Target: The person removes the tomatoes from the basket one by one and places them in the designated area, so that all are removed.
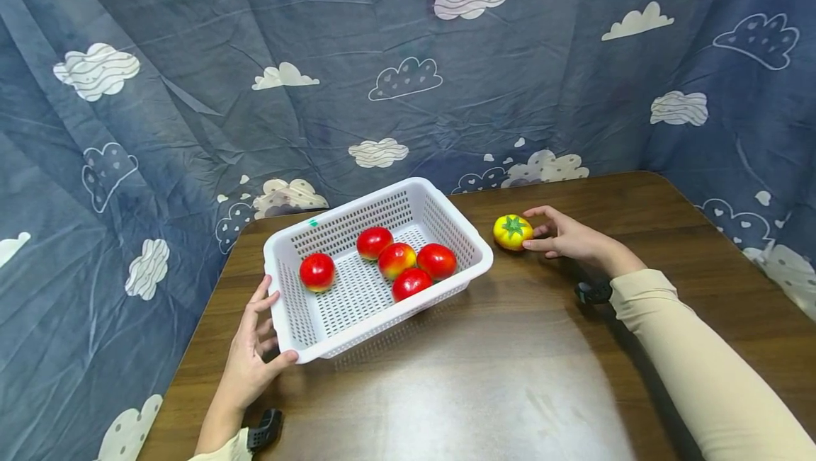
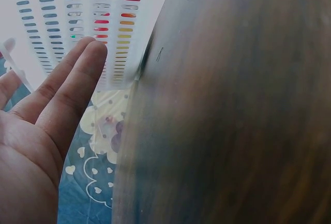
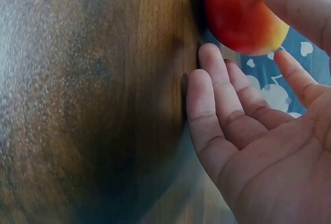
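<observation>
A white perforated plastic basket (image 1: 376,323) sits at an angle on the table and holds several glossy red fruits (image 1: 317,272), some partly yellow. My left hand (image 1: 251,355) is at its left end, with fingertips at the rim and the thumb at the near corner. In the left wrist view, straight fingers (image 2: 77,87) lie beside the slotted wall. To the basket's right is a yellow tomato-like fruit (image 1: 512,232) with a green star-shaped leaf on top; the right wrist view shows its red side. My right hand (image 1: 567,236) is beside it, thumb and forefinger spread at its right side.
The brown wooden table (image 1: 510,376) extends in front of the basket and to the right. A blue cloth with cloud prints (image 1: 408,36) hangs behind and along both sides. Dark bands (image 1: 593,292) are on both wrists.
</observation>
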Tool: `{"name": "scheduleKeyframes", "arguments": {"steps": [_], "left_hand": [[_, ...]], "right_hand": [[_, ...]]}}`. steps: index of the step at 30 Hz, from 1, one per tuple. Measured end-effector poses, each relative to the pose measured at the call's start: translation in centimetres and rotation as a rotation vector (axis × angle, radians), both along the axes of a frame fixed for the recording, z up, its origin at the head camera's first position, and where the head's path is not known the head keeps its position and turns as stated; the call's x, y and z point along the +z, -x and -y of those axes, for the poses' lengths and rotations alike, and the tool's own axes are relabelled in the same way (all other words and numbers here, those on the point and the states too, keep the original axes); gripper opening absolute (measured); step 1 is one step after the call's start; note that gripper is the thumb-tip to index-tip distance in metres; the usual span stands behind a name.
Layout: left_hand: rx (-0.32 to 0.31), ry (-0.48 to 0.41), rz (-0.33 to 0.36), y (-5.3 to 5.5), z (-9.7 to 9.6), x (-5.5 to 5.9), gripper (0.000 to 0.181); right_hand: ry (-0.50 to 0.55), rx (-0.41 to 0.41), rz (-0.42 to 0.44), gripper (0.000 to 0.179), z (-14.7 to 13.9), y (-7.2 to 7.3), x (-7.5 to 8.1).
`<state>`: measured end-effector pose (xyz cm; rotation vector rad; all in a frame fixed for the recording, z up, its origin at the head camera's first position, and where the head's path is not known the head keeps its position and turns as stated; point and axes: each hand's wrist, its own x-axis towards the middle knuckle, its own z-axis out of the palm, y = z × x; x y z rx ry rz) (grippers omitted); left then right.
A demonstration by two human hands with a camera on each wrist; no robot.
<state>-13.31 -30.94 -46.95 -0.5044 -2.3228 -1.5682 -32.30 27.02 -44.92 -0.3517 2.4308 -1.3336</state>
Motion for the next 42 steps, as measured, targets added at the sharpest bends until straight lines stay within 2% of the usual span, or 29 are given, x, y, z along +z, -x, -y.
{"name": "scheduleKeyframes", "arguments": {"steps": [5, 11, 16, 20, 27, 33, 38, 42], "left_hand": [[0.003, 0.000, -0.004, 0.0, 0.0, -0.1, 0.095], [0.005, 0.004, -0.003, 0.0, 0.0, 0.0, 0.095], [0.016, 0.016, 0.006, 0.1, 0.0, -0.1, 0.095], [0.022, 0.023, 0.006, 0.2, 0.1, -0.1, 0.095], [-0.005, 0.004, -0.024, 0.1, 0.1, -0.2, 0.094], [-0.006, 0.007, -0.024, 0.3, 0.1, -0.1, 0.095], [-0.005, 0.010, -0.024, 0.3, 0.1, -0.1, 0.095], [-0.003, 0.011, -0.026, 0.2, 0.1, -0.1, 0.095]], "right_hand": [[-0.019, -0.008, 0.003, 0.078, -0.1, 0.0, 0.3], [-0.072, -0.029, -0.012, 0.079, -0.2, 0.2, 1.6], [-0.130, -0.007, -0.096, 0.075, -0.1, 0.5, 3.1], [-0.153, 0.006, -0.149, 0.073, 0.4, 0.5, 4.8], [-0.164, 0.018, -0.210, 0.071, 2.2, -0.2, 8.0], [-0.119, 0.045, -0.232, 0.064, 4.3, -1.0, 9.9], [-0.127, 0.084, -0.262, 0.059, 6.2, -1.6, 11.0], [-0.124, 0.139, -0.254, 0.059, 7.7, -2.0, 11.5]]}}
